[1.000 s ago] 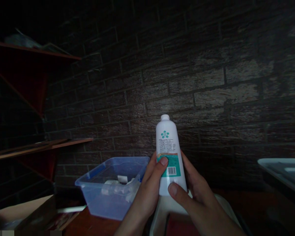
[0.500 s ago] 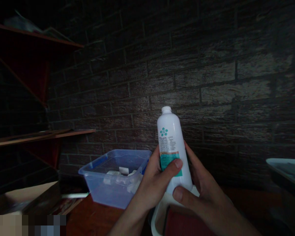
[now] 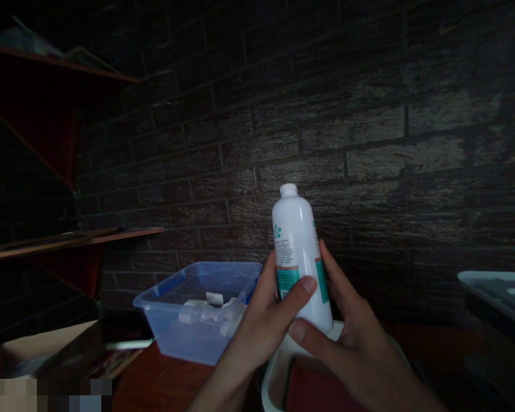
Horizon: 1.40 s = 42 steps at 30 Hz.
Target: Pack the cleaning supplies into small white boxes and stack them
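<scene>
A white plastic bottle [image 3: 298,229] with green-and-white printed labels is held up, tilted slightly to the left. No cap shows on its neck. My left hand [image 3: 269,320] wraps the bottle's left side, its thumb lying across the front. From the right, my right hand [image 3: 347,326] grips the lower part, with the thumb near the base and the fingers behind. Below the hands sits a white container [image 3: 271,377] with something dark red in it, partly hidden by my right hand and wrist.
To the left stands a clear bluish plastic bin [image 3: 184,337] with several white items inside. An open cardboard box [image 3: 55,343] is farther left, under wooden shelves [image 3: 124,233]. A pale-rimmed object [image 3: 489,279] stands at the right. The dark brick wall [image 3: 240,137] rises behind.
The bottle has turned in my hands, so its printed text has shifted left and a second label shows on the right. My right thumb has moved slightly left. The view has shifted a little.
</scene>
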### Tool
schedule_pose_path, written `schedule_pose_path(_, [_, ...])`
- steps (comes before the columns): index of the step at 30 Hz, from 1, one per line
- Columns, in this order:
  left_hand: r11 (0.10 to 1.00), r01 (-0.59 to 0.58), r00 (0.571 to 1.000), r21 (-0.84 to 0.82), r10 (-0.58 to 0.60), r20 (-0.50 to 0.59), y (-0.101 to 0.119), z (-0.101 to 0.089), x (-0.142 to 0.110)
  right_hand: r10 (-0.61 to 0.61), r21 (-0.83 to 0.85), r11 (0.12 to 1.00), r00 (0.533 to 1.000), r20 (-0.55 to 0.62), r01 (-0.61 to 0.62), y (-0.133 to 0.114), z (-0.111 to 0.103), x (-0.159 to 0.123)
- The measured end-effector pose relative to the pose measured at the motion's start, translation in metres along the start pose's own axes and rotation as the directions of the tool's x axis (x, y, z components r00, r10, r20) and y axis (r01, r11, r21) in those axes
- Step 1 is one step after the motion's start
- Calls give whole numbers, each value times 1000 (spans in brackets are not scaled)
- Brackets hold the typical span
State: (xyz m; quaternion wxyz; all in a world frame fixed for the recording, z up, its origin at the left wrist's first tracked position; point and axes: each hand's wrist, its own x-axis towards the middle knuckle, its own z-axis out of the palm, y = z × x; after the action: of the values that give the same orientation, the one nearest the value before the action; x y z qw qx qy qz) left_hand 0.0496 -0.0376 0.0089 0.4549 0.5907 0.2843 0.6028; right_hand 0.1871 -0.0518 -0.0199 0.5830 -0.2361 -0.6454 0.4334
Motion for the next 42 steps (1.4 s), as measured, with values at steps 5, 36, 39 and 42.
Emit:
schedule_pose_path(5, [999, 18, 996, 48, -22, 85, -1, -6, 6, -63, -216, 975, 997, -49, 51, 8, -5, 4])
schedule_pose_path(36, [999, -40, 996, -22, 38, -86, -22, -4, 17, -52, -107, 993, 997, 63, 58, 9, -14, 6])
schedule_pose_path(39, [996, -60, 994, -61, 54, -93, -28, -6, 21, -25, -65, 997, 995, 98, 32, 7, -14, 5])
schedule_pose_path(42, [996, -80, 996, -44, 78, -49, -30, -9, 22, -64, -92, 993, 996, 67, 70, 6, -10, 5])
